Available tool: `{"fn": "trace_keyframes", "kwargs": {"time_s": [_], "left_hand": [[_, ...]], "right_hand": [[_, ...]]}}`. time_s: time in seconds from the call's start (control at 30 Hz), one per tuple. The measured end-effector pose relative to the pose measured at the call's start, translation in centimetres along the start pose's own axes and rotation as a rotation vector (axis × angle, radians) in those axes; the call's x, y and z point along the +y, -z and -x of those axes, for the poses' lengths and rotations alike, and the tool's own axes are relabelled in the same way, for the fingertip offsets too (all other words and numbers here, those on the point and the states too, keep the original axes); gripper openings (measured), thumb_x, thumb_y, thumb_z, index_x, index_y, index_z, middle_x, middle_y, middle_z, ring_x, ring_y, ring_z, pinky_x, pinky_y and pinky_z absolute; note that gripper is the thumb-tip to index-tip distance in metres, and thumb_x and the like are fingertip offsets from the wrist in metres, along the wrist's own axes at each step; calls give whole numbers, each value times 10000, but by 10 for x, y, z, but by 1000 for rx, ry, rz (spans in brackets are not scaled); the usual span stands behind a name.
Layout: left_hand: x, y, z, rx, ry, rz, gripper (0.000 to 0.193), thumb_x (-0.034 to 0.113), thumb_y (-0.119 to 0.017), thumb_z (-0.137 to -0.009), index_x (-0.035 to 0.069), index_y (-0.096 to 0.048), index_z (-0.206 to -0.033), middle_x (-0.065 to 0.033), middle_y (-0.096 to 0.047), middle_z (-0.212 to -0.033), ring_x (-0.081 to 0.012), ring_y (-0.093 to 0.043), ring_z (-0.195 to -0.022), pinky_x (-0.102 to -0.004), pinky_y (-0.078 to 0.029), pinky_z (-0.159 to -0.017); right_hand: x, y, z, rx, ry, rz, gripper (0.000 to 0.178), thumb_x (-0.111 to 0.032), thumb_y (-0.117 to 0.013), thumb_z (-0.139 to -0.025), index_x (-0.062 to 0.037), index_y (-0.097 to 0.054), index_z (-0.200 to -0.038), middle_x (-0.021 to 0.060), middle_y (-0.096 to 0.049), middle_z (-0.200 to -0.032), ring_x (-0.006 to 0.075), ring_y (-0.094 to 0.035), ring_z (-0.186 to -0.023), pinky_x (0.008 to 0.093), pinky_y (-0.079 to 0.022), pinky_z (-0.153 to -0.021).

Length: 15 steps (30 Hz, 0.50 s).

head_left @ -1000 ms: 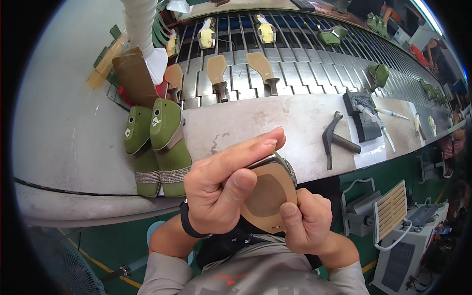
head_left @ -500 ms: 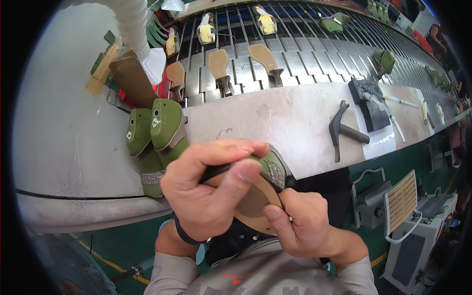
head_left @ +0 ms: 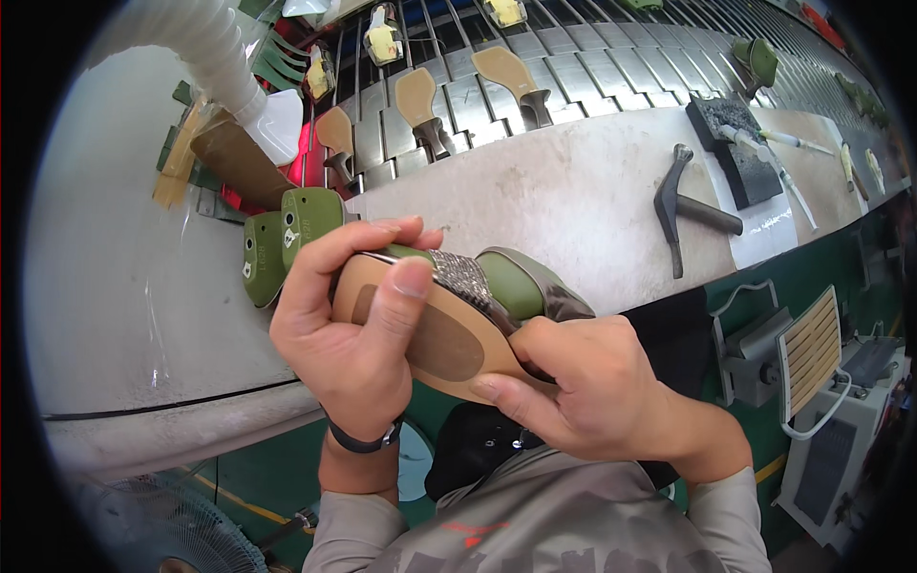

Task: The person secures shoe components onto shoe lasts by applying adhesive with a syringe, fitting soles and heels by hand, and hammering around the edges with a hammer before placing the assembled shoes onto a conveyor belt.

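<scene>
Between both hands is a shoe, its tan sole [head_left: 444, 349] turned toward me and a darker oval patch in the sole's middle. A glittery strap [head_left: 462, 275] wraps the green last [head_left: 511, 288] inside it. My left hand [head_left: 344, 334] is closed around the toe end, thumb lying on the sole and fingers over the far side. On the narrower part of the sole, toward the heel, my right hand [head_left: 592, 382] pinches the edge with thumb and bent index finger. What lies under the right fingers is hidden.
Two green lasts [head_left: 310, 215] stand at the left of the pale bench [head_left: 573, 181]. Right of centre lies a hammer [head_left: 669, 205], beside a black foam block [head_left: 735, 158] with syringes [head_left: 776, 158]. Tan heeled soles [head_left: 415, 95] rest along the metal conveyor. A white hose [head_left: 215, 57] hangs upper left.
The shoe has swung in my hands, so more of its sole, strap and green heel part shows. My left hand has moved left and up. The bench has shifted in view.
</scene>
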State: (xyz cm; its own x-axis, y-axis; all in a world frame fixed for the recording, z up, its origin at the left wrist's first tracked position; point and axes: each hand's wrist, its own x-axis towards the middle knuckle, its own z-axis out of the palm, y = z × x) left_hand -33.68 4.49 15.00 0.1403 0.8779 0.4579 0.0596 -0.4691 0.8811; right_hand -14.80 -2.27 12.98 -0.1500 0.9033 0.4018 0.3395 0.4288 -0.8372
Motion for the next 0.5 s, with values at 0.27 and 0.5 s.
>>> {"fn": "trace_keyframes", "kwargs": {"time_s": [0.27,0.5], "left_hand": [[2,-7,-16,79,76,99,237,73,-764,-987,-52,-673,-1166,-156,-746,-1086,-249,-757,-1008,-360,-600,-909],[-14,-28,-55,-127,231,550,504,192,-518,-1102,-94,-449,-1512,-301,-605,-1431,-392,-602,-1366,-475,-540,-1111]], "right_hand": [[11,7,-10,-2,-99,-110,282,-166,-775,-954,-36,-573,-808,135,-577,-614,349,-614,-546,420,-460,-496],[20,29,-25,17,-377,-421,267,-184,-699,-1047,21,-635,-889,20,-622,-679,40,-549,-634,264,-431,-535]]}}
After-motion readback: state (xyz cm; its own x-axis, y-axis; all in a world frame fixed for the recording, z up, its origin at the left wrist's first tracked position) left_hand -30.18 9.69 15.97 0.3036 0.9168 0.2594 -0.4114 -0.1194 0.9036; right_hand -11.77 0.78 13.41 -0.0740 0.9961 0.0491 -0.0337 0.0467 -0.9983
